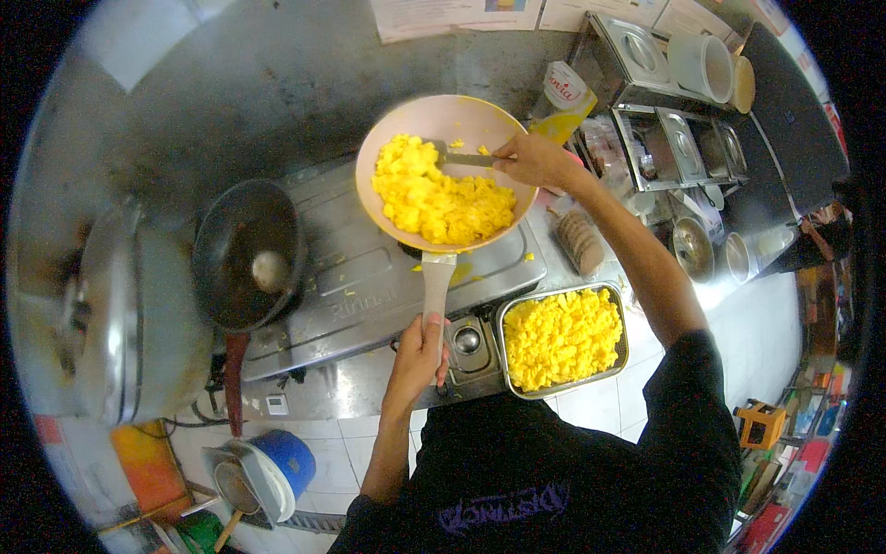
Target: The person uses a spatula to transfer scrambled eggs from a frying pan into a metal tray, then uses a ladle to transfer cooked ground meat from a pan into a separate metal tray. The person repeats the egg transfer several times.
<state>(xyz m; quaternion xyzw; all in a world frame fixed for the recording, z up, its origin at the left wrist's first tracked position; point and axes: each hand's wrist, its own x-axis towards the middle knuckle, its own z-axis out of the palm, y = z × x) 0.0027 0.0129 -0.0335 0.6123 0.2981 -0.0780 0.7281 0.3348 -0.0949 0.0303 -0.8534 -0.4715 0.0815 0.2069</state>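
Note:
My left hand (pixel 417 356) grips the pale handle of a frying pan (pixel 443 114) with a light pink inside, held over a Rinnai gas stove (pixel 339 270). Yellow scrambled eggs (pixel 443 201) fill the lower and left part of the pan. My right hand (pixel 529 161) holds a dark spatula (pixel 462 159) by its handle, its blade against the eggs. To the right of the pan handle, a metal tray (pixel 623 360) holds a heap of scrambled eggs (pixel 564 339).
On the stove's left sits a dark wok (pixel 239 208) with a ladle in it, beside a large metal pot (pixel 124 332). Behind my right arm are a clear bag of brown food (pixel 580 242), a yellow-stained pouch (pixel 567 97) and a rack of lidded steel containers (pixel 682 142). A blue bucket (pixel 287 453) stands below.

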